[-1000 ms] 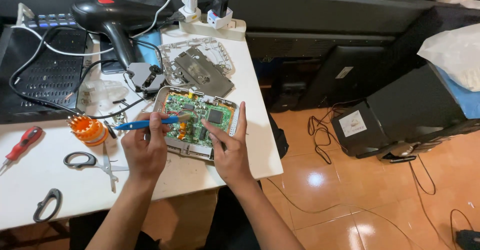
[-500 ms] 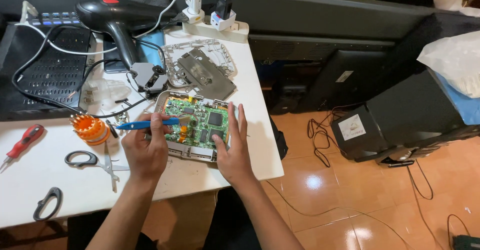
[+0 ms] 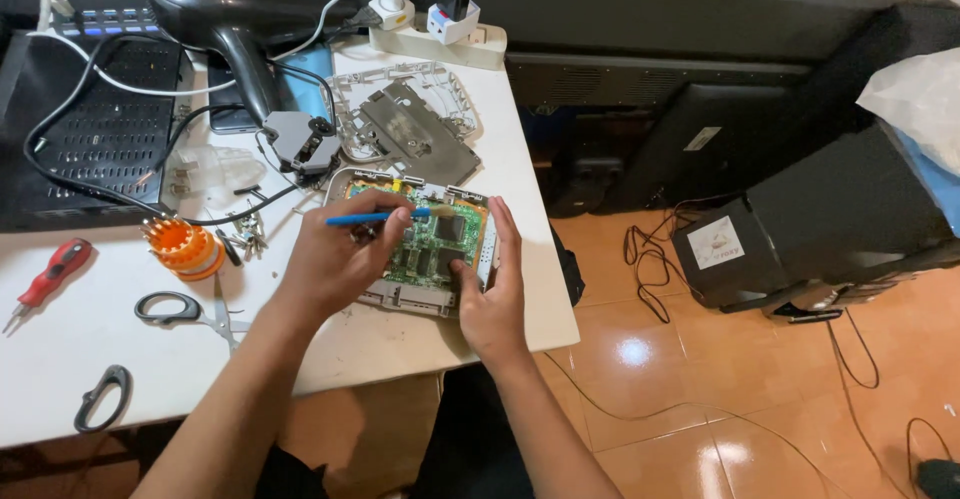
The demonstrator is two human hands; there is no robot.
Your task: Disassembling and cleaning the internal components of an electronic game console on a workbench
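Observation:
A green circuit board [image 3: 432, 244] lies in a white plastic case [image 3: 420, 299] near the right edge of a white table [image 3: 90, 359]. My left hand [image 3: 335, 259] grips a blue-handled screwdriver [image 3: 365, 218], its tip over the board's top middle. My right hand [image 3: 493, 294] rests flat on the case's right side, thumb pressing the board's lower edge.
A metal shield plate and clear frame [image 3: 415, 129] lie behind the case. A black hair dryer [image 3: 235, 19], a power strip [image 3: 440, 39], an orange bit holder [image 3: 185, 247], loose screws [image 3: 250, 234], scissors [image 3: 185, 311], a red screwdriver [image 3: 50, 271] and a black device [image 3: 100, 139] surround them.
The view has shifted slightly. My left hand has moved the screwdriver a little further over the board; my right hand has stayed on the case's right side.

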